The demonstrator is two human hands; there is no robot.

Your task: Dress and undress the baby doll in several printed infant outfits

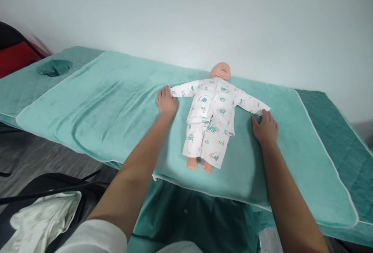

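A baby doll (222, 71) lies on its back on the mint-green sheet (116, 105), head toward the wall and bare feet toward me. It wears a white printed pajama top (215, 97) and matching trousers (214, 140). Both sleeves are stretched out sideways, and no doll hands show at the cuffs. My left hand (167, 101) pinches the cuff of the sleeve on the left. At the other cuff, my right hand (265, 126) has its thumb and fingers closed on the sleeve's edge. The top hangs over the trouser waist.
A padded green bed (344, 136) runs along the white wall (186, 20), with a face hole (54, 67) at its left end. Printed cloth (46, 214) lies on a black chair (58, 181) at the lower left. A red and black chair (17, 56) stands beyond.
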